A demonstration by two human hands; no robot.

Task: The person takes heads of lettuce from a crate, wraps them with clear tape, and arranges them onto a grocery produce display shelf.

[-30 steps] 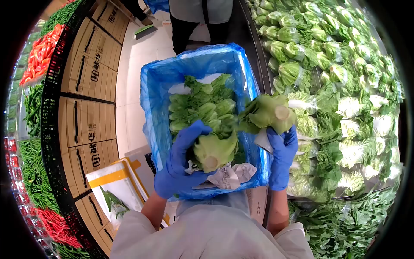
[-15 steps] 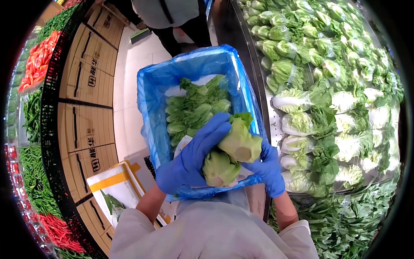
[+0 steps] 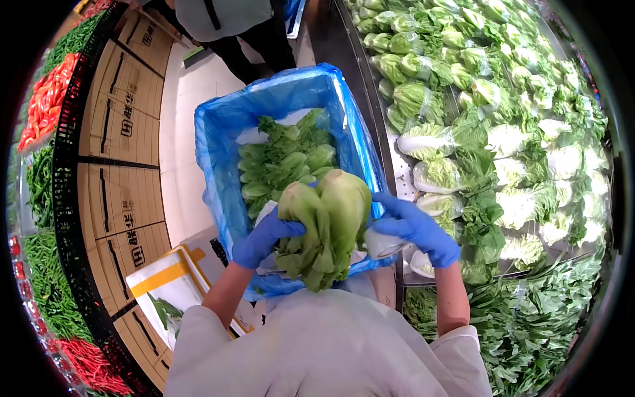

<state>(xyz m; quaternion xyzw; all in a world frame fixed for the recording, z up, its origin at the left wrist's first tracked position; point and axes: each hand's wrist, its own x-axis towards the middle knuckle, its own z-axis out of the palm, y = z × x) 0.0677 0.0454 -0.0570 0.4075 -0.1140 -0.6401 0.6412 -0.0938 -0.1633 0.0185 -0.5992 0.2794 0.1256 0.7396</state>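
Observation:
Two heads of green lettuce point(image 3: 347, 208) are held together above the blue-lined crate, stem ends pointing away and leaves hanging towards me. My left hand point(image 3: 268, 238), in a blue glove, is closed around their left side, with the thumb across the leaves. On the other side, my right hand point(image 3: 420, 231), also gloved in blue, grips a white roll point(image 3: 385, 244) that looks like tape, close against the lettuce. Its index finger reaches towards the right-hand head. More lettuce point(image 3: 288, 159) lies in rows inside the crate point(image 3: 360, 126).
Wrapped cabbages point(image 3: 436, 142) fill the display shelf on the right, with loose leafy greens point(image 3: 529, 331) nearer me. Cardboard boxes point(image 3: 126, 198) line the left below peppers point(image 3: 49, 99). A white foam box point(image 3: 169, 278) stands at lower left. Another person point(image 3: 231, 26) stands beyond the crate.
The lettuce heads have turned, so their stem ends now face away instead of towards me. My right hand has come off them and now holds the white roll. The view has shifted slightly.

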